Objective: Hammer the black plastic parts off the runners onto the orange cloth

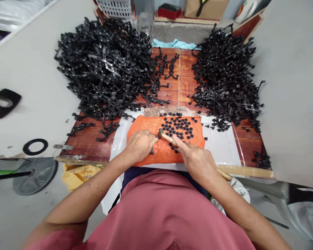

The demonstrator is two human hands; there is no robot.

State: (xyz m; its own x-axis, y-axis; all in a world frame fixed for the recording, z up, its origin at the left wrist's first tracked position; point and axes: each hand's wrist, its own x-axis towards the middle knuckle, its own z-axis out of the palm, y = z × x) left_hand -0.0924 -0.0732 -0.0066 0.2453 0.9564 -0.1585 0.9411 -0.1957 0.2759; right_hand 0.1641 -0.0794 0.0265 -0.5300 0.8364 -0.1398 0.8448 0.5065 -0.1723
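My right hand [198, 159] is wrapped round the wooden handle of a hammer [168, 138], its forefinger stretched along the handle. The small hammer head is close by the fingertips of my left hand [141, 144]. Those left fingers are pinched together over an orange cloth [169, 158]. A short black strip [152, 151] pokes out below them; the rest of it is hidden by the hand. Several small round black caps [181, 126] lie scattered on the cloth, just beyond the hammer.
A large heap of black linked metal parts [104, 66] covers the table's left side, and another heap of black parts [224, 76] its right. White sheeting [221, 149] lies under the cloth. At the back stand a white basket [114, 8] and a red box [169, 11].
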